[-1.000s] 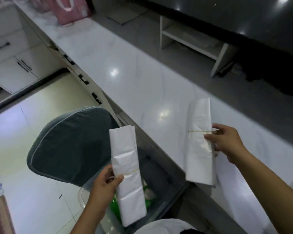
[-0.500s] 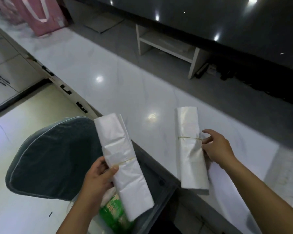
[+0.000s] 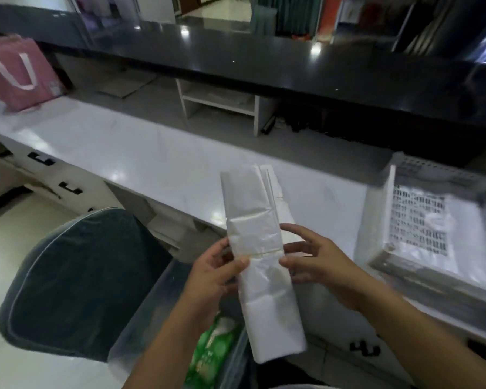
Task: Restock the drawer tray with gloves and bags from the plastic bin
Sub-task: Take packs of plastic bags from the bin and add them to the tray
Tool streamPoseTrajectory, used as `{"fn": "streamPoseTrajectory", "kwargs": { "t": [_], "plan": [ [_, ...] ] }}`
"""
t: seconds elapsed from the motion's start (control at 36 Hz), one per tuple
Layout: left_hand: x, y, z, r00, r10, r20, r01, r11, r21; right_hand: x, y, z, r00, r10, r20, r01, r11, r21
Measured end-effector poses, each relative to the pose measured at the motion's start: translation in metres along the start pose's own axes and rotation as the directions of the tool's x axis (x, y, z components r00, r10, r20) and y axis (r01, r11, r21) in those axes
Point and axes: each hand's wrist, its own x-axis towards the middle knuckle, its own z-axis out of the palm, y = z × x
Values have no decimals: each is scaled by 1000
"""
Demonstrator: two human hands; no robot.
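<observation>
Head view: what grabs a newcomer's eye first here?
Centre frame, both hands, left hand and right hand, hold stacked white bundles of bags bound by a thin rubber band, upright above the counter edge. To the right on the white counter sits a perforated tray. Below the hands, a green packet lies in the clear plastic bin.
</observation>
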Motion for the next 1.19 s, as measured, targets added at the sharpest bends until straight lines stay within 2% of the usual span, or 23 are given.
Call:
{"fn": "streamPoseTrajectory", "kwargs": {
  "t": [0.14,0.22,0.33,0.61,0.78,0.83,0.92,0.97,1.06,1.14,1.17,1.19],
  "plan": [
    [-14,-14,37,976,-9,216,4,1000,22,-62,10,-6,979,-89,-185,93,996,14],
    [-16,-19,68,967,-33,253,35,999,-1,-86,14,-26,948,-110,-299,116,993,-1],
    [-14,-24,109,953,-66,296,66,998,7,-104,19,-57,920,-130,-370,137,991,-8],
    [50,-23,201,940,-148,306,89,976,197,-97,26,-153,943,-87,-321,161,964,211],
    [126,-26,278,907,-209,366,100,950,295,-72,26,-248,922,-61,-382,170,950,260],
    [154,-31,299,910,-208,358,82,938,337,-62,29,-280,909,-31,-415,165,943,291],
    [193,-46,317,964,-162,211,37,867,497,-43,35,-320,887,31,-460,145,928,343],
    [211,-59,317,970,-208,127,102,820,564,-28,39,-340,875,69,-480,118,929,350],
    [218,-74,311,931,-346,115,223,790,571,-5,44,-353,868,95,-487,77,944,322],
    [219,-84,299,890,-429,156,284,788,546,15,52,-349,913,109,-393,-21,975,222],
    [219,-85,294,877,-450,168,305,792,529,19,54,-346,930,120,-348,-83,989,122],
    [220,-85,291,867,-465,180,319,795,516,21,54,-343,938,131,-320,-154,987,-49]
  ]
}}
